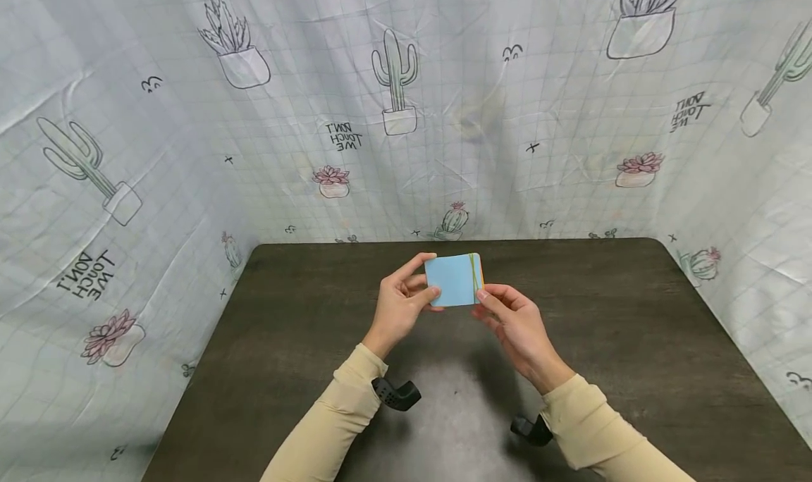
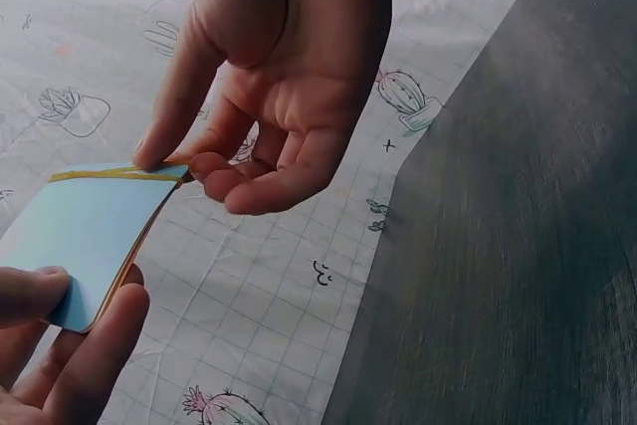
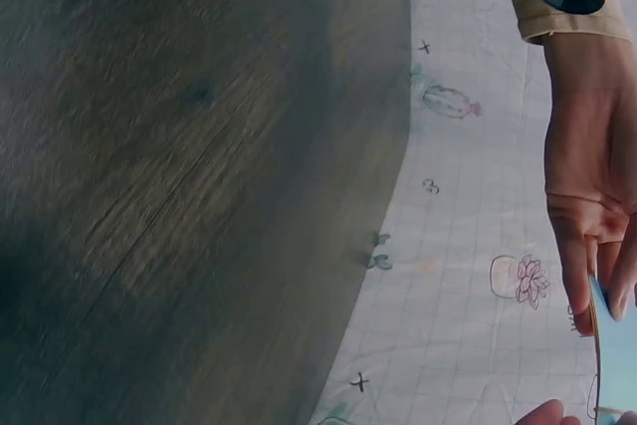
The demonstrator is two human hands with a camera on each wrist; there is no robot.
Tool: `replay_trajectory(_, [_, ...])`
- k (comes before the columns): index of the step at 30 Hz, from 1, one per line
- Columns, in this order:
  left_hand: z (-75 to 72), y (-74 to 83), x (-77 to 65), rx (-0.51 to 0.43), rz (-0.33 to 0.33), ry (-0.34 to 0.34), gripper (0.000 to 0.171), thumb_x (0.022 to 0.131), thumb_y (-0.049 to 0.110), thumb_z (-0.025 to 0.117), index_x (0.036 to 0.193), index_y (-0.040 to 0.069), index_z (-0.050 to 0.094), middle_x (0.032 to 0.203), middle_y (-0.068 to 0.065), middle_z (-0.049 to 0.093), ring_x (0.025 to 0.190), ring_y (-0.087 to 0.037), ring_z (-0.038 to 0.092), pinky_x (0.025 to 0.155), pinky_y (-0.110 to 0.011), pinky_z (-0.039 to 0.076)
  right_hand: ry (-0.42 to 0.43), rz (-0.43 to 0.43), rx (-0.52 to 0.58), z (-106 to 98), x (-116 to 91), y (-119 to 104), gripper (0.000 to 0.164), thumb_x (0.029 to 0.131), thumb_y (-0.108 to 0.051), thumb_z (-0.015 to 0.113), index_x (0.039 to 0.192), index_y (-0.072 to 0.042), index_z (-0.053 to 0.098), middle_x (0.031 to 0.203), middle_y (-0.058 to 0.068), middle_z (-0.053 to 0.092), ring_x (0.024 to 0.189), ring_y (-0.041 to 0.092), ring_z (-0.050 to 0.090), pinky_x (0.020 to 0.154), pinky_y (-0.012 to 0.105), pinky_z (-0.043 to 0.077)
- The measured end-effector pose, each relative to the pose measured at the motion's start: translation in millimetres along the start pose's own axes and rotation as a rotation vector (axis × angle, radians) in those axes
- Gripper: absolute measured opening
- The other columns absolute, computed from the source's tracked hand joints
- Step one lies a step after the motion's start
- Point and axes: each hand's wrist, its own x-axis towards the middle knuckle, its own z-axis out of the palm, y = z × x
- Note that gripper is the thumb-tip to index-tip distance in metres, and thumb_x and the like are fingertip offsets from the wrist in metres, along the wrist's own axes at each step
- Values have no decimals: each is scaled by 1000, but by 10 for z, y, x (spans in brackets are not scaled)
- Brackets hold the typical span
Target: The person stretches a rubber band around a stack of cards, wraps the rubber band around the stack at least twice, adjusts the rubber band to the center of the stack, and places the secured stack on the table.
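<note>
A thin, light blue square pad (image 1: 452, 282) with an orange edge is held up above the table. A yellow-green rubber band (image 1: 474, 274) runs around it near its right side. My left hand (image 1: 401, 297) pinches the pad's left side, thumb on the blue face. At the lower right corner, by the band, my right hand (image 1: 512, 321) grips it between thumb and fingers. In the left wrist view the band (image 2: 114, 175) crosses the pad (image 2: 85, 231) near the right thumb. Only fingertips of the right hand (image 3: 547, 414) show in the right wrist view.
A dark wooden table (image 1: 304, 313) lies below both hands. Behind it and at the sides hangs a pale curtain (image 1: 457, 94) printed with cacti and potted plants. Black wrist devices (image 1: 396, 394) stick out from both sleeves.
</note>
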Motion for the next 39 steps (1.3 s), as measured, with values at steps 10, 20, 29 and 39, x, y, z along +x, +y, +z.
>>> replay_trajectory(10, [-78, 0, -126, 0, -29, -58, 55, 93, -10, 64, 144, 9, 54, 117, -25, 69, 92, -26, 73, 69, -48, 62, -31, -106, -194, -15, -42, -1, 39, 98, -20, 69, 124, 8, 62, 105, 3, 65, 93, 18, 64, 88, 34, 57])
replay_trajectory(20, [-35, 16, -125, 23, -43, -144, 53, 94, -7, 66, 144, 9, 56, 120, -22, 69, 91, -34, 73, 68, -49, 61, -56, -297, -408, -40, 66, -199, 33, 96, -22, 72, 116, 4, 70, 102, 2, 70, 91, 18, 63, 78, 29, 56])
replay_trajectory(29, [20, 27, -81, 17, -34, -150, 54, 93, -9, 65, 144, 6, 55, 119, -24, 68, 94, -40, 71, 68, -51, 61, -48, -310, -437, -68, 61, -284, 33, 100, -21, 67, 117, 7, 68, 100, 3, 69, 87, 16, 63, 77, 29, 57])
replay_trajectory(39, [49, 10, -111, 1, -26, -159, 54, 93, -9, 66, 143, 7, 56, 117, -25, 69, 92, -38, 72, 67, -48, 62, 0, -358, -418, -92, 18, -361, 31, 99, -19, 68, 112, 8, 69, 95, 0, 70, 81, 20, 63, 76, 28, 57])
